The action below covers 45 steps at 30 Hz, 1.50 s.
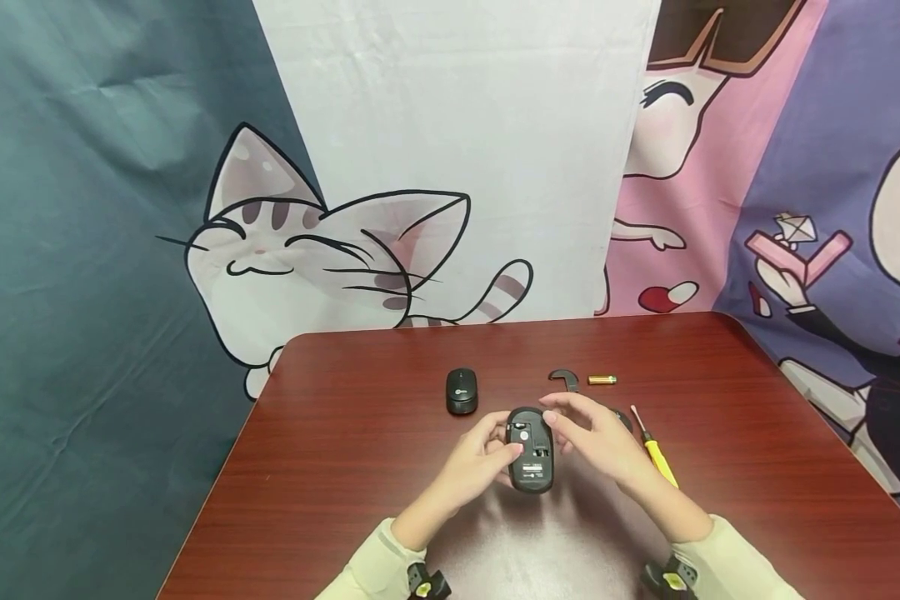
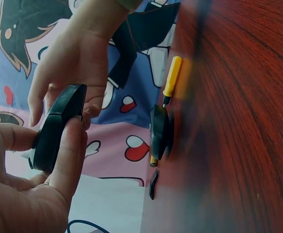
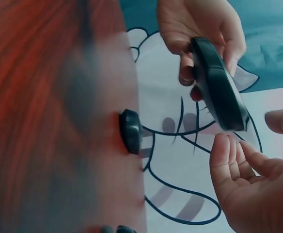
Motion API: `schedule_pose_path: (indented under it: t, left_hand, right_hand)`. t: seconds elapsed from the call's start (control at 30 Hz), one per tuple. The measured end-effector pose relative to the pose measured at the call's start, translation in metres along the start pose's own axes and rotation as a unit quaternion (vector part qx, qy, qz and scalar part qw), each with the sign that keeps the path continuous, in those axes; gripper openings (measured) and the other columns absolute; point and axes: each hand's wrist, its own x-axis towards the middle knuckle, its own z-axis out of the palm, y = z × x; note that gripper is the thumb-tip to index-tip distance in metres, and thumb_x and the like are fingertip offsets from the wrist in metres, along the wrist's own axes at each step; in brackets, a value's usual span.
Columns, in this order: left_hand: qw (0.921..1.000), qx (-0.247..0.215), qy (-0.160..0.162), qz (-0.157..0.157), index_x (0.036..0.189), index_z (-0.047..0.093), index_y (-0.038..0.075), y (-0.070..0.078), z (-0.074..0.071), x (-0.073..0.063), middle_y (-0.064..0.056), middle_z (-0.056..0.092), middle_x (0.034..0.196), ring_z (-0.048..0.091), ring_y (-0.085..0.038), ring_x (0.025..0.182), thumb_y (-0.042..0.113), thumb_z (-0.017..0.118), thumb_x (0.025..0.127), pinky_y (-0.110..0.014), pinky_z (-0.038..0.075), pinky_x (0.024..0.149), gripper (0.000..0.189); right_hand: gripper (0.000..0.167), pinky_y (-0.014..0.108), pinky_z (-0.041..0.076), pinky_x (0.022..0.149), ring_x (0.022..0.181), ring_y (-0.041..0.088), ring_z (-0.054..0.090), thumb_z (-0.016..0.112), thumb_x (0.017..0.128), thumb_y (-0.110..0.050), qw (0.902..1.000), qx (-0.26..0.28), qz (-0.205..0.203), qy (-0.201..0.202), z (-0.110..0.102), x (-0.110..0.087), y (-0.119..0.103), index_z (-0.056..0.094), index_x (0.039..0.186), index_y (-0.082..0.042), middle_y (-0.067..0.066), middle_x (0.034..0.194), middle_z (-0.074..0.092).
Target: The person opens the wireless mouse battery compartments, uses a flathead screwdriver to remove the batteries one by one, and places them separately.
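Observation:
My left hand (image 1: 474, 460) grips a black computer mouse (image 1: 531, 471) above the table, its underside with the label and an uncovered battery bay turned up. The thumb lies on the underside and the fingers are behind. At the mouse's upper right edge is my right hand (image 1: 600, 437). In the right wrist view, the right fingertips (image 3: 222, 141) are just beside the end of the mouse, with thumb and fingers apart. Behind the right hand, a dark rounded object (image 2: 159, 132) lies on the table, partly hidden in the head view.
A second black mouse (image 1: 462, 392) stands on the brown table (image 1: 330, 450), left of the hands. Farther back lie a curved black cover (image 1: 565, 377) and a battery (image 1: 602, 380). A yellow-handled screwdriver (image 1: 658, 458) lies by the right forearm. A cartoon-printed curtain (image 1: 450, 125) hangs behind.

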Motion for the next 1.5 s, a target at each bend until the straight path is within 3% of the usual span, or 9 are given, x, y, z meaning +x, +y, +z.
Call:
schedule_pose_path:
  t: [0.23,0.5,0.73,1.2,1.37,1.5]
  left_hand:
    - [1.0000,0.000,-0.002,-0.002,0.137,0.055,0.003,-0.004,0.000,0.001,-0.010,0.068,0.102,0.069,-0.013,0.077,0.006,0.062,0.094,-0.055,0.063,0.066,0.043]
    - [1.0000,0.002,-0.006,0.003,0.136,0.055,0.004,-0.004,-0.001,0.000,-0.010,0.067,0.101,0.069,-0.015,0.078,0.007,0.062,0.095,-0.060,0.062,0.067,0.042]
    - [0.9999,0.006,-0.009,0.002,0.137,0.055,0.004,-0.003,-0.002,0.001,-0.010,0.066,0.102,0.068,-0.014,0.078,0.007,0.063,0.095,-0.039,0.065,0.061,0.043]
    - [0.9999,0.001,-0.001,-0.012,0.138,0.053,0.004,-0.006,-0.004,0.001,-0.011,0.067,0.104,0.068,-0.015,0.079,0.006,0.063,0.094,-0.039,0.065,0.062,0.046]
    - [1.0000,0.004,0.002,-0.007,0.137,0.054,0.002,-0.008,-0.006,0.000,-0.014,0.067,0.103,0.068,-0.015,0.078,0.005,0.063,0.093,-0.046,0.065,0.061,0.045]
    - [0.9999,0.004,0.007,-0.009,0.137,0.054,0.003,-0.012,-0.008,0.000,-0.014,0.067,0.104,0.068,-0.015,0.078,0.006,0.063,0.093,-0.042,0.065,0.061,0.044]
  right_hand:
    - [0.039,0.038,0.062,0.071,0.082,0.019,0.067,0.068,0.098,-0.034,0.9997,-0.022,-0.001,-0.012,0.000,0.006,-0.002,0.065,0.127,-0.009,0.009,0.107,0.072]
    - [0.035,0.034,0.062,0.068,0.081,0.015,0.065,0.070,0.096,-0.025,0.9997,-0.003,-0.001,-0.022,0.004,0.008,-0.004,0.065,0.124,-0.005,0.009,0.100,0.070]
    - [0.032,0.032,0.062,0.065,0.077,0.015,0.063,0.072,0.095,-0.024,0.9997,-0.016,-0.009,-0.019,0.005,0.011,-0.004,0.067,0.120,-0.005,0.008,0.095,0.066]
    - [0.025,0.034,0.060,0.059,0.071,0.024,0.062,0.073,0.094,-0.023,0.9993,-0.035,-0.012,-0.002,0.007,0.022,-0.006,0.071,0.114,-0.008,0.005,0.086,0.065]
    - [0.027,0.037,0.059,0.056,0.064,0.021,0.062,0.072,0.095,-0.026,0.9989,-0.040,-0.021,-0.010,0.005,0.034,-0.004,0.072,0.115,-0.008,0.004,0.075,0.065]
    - [0.029,0.041,0.060,0.055,0.059,0.018,0.061,0.072,0.095,-0.027,0.9991,-0.034,-0.017,-0.019,0.005,0.044,-0.003,0.072,0.116,-0.008,0.003,0.069,0.062]
